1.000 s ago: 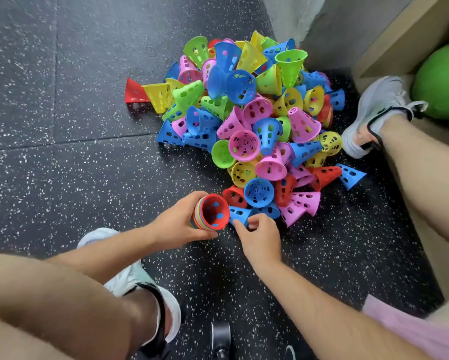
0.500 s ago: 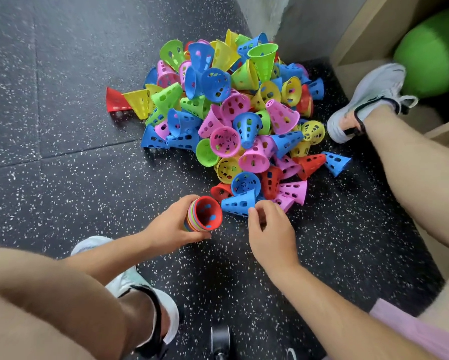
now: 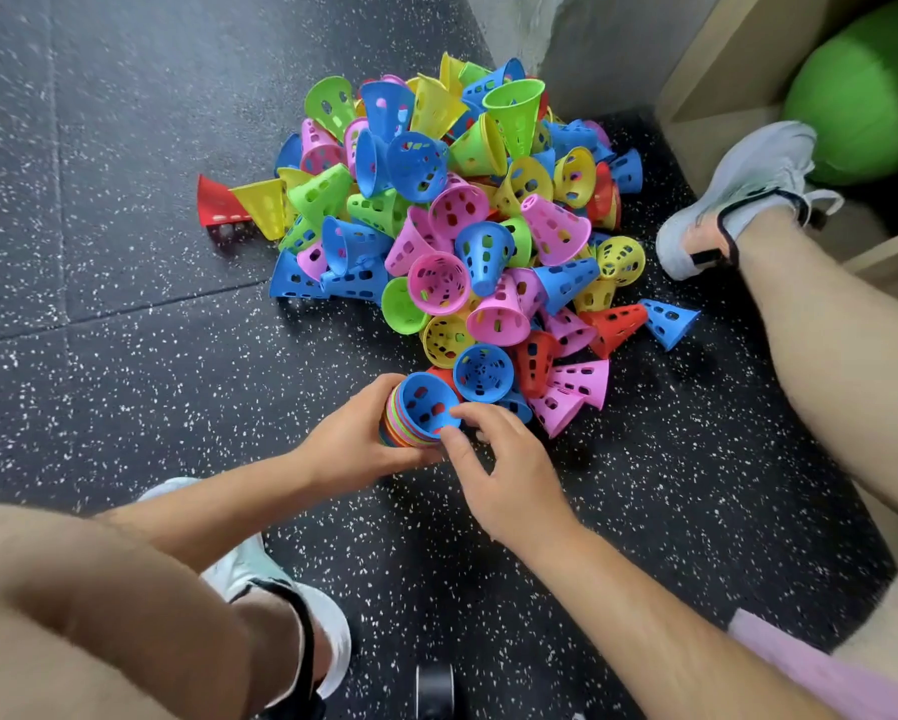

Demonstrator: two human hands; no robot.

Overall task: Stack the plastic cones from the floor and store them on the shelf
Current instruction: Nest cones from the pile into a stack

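Left hand (image 3: 353, 444): fingers curled round cone stack (image 3: 408, 433) | Right hand (image 3: 509, 475): fingers pinching rim of blue cone (image 3: 429, 402) seated in stack | Cone pile (image 3: 467, 226): on floor (image 3: 125, 356), just beyond stack.

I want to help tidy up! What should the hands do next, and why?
Probably press the blue cone fully into the stack the left hand holds: the right hand pinches its rim, and a big pile of cones waits.
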